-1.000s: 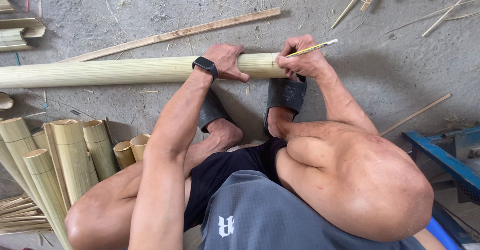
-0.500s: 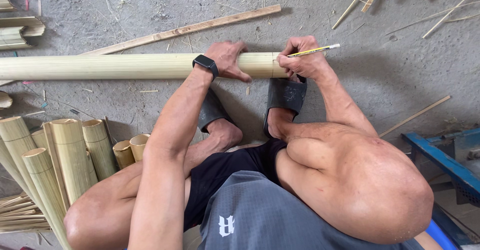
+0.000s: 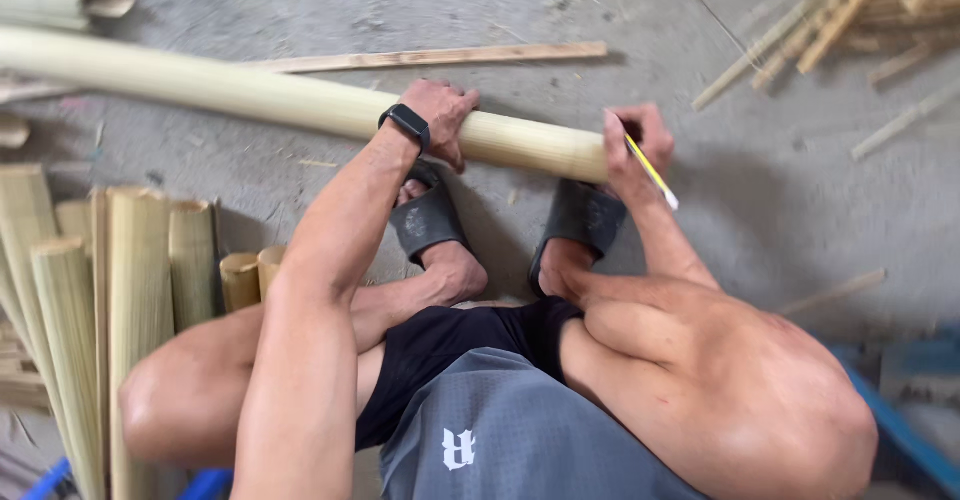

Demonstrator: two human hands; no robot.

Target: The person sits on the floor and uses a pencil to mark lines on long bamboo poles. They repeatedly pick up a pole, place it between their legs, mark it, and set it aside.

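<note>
Grey concrete floor (image 3: 300, 0), long pale round bamboo pole (image 3: 250, 92) pinned down by left hand (image 3: 440, 115) closed over it, yellow pencil (image 3: 650, 172) pinched in right hand (image 3: 632, 140) at pole's end, cut bamboo sections (image 3: 130, 270) stacked at floor's left edge

Black smartwatch (image 3: 405, 121) on left wrist, rectangular dark screen; no packages.

pole: the bamboo pole (image 3: 280, 95) is laid across the floor (image 3: 700, 210), in front of both feet
left hand (image 3: 440, 115): placed over the pole, near its right end
right hand (image 3: 630, 140): set at the pole's right end, a pencil (image 3: 652, 172) held in it
slat (image 3: 430, 58): laid on the floor just behind the pole
cut bamboo sections (image 3: 120, 280): stood left of the left leg
sticks (image 3: 830, 20): scattered far right, behind the pole
</note>
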